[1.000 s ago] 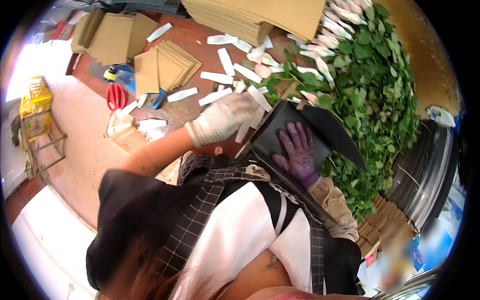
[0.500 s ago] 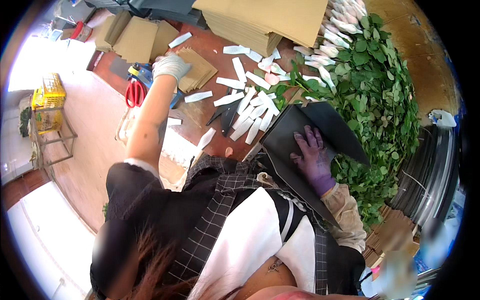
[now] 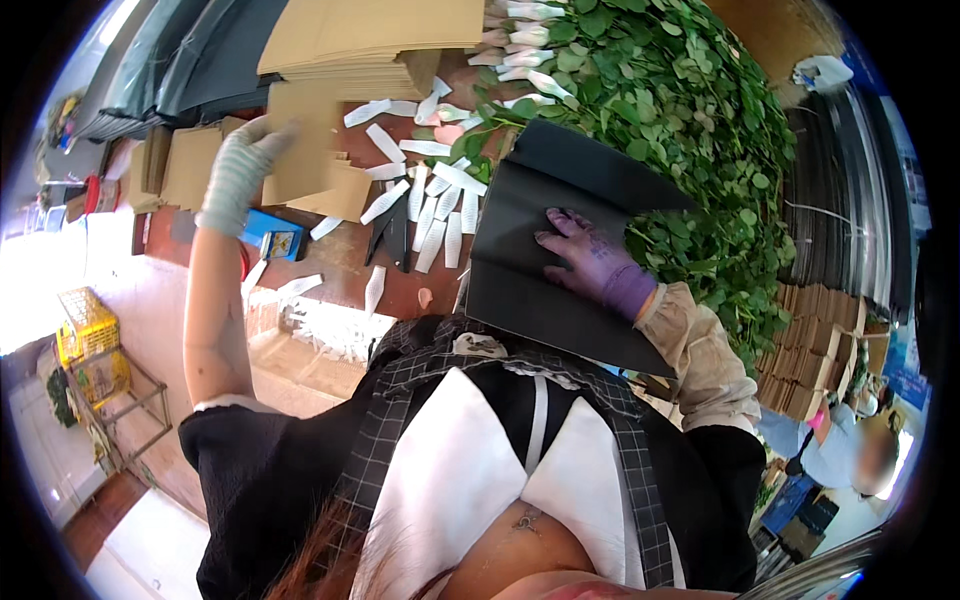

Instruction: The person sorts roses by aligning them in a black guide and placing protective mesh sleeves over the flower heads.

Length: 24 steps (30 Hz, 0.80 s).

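Observation:
My left hand (image 3: 250,160), in a pale striped glove, grips a brown cardboard sheet (image 3: 302,145) by its near-left edge. The sheet is raised over a small pile of cardboard pieces (image 3: 345,190) and is smeared by motion. Spread in a purple glove, my right hand (image 3: 595,262) lies flat on a folded black sheet (image 3: 515,290), which rests slanted in front of my body. White mesh sleeves (image 3: 430,245) lie scattered between the two hands, and dark scissor-like blades (image 3: 390,235) show under some of them.
Behind stands a tall stack of brown cardboard (image 3: 370,30). Leafy green stems (image 3: 680,150) with net-covered flower heads (image 3: 530,35) fill the right side. A blue tape dispenser (image 3: 272,235) sits at the table's left edge. A yellow crate (image 3: 90,325) and another person (image 3: 850,445) are farther off.
My left hand has lifted a cardboard sheet off the small pile. The view has swung, so the table things appear farther left. My right hand stays on the black sheet.

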{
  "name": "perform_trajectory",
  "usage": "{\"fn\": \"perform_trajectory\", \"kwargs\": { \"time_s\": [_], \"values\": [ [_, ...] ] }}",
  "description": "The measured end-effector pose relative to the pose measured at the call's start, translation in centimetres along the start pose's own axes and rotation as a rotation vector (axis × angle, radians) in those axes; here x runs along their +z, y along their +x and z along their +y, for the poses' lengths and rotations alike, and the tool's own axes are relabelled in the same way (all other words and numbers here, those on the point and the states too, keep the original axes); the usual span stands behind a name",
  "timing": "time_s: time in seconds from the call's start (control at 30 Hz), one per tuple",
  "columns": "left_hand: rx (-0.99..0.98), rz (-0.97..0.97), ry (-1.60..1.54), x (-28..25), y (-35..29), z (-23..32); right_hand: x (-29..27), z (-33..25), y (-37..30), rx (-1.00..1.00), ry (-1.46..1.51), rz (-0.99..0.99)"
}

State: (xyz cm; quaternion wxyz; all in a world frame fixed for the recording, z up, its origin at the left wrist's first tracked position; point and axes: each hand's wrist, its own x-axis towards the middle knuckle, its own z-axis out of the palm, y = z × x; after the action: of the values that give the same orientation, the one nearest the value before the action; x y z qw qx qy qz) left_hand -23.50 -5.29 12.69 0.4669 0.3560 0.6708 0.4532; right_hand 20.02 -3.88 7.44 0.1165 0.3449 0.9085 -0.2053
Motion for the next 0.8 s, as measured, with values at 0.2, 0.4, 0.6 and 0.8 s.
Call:
{"fn": "perform_trajectory", "kwargs": {
  "time_s": [0.2, 0.4, 0.6, 0.8],
  "values": [
    [-0.121, -0.585, 0.113, 16.7, -3.1, -2.7, 0.7, -0.1, 0.7, 0.091, 0.094, 0.076],
    [-0.268, -0.768, 0.297, 22.7, -0.1, -6.2, -0.4, -1.6, 1.0, 0.064, -0.128, 0.435],
    [0.372, -0.237, 0.368, 20.6, 0.5, -10.6, 1.4, -0.2, 1.7, 0.043, 0.022, 0.255],
    [-0.266, -0.536, 0.37, 20.3, -0.6, -9.5, 1.3, 0.4, 1.7, 0.027, 0.051, 0.241]
  ]
}}
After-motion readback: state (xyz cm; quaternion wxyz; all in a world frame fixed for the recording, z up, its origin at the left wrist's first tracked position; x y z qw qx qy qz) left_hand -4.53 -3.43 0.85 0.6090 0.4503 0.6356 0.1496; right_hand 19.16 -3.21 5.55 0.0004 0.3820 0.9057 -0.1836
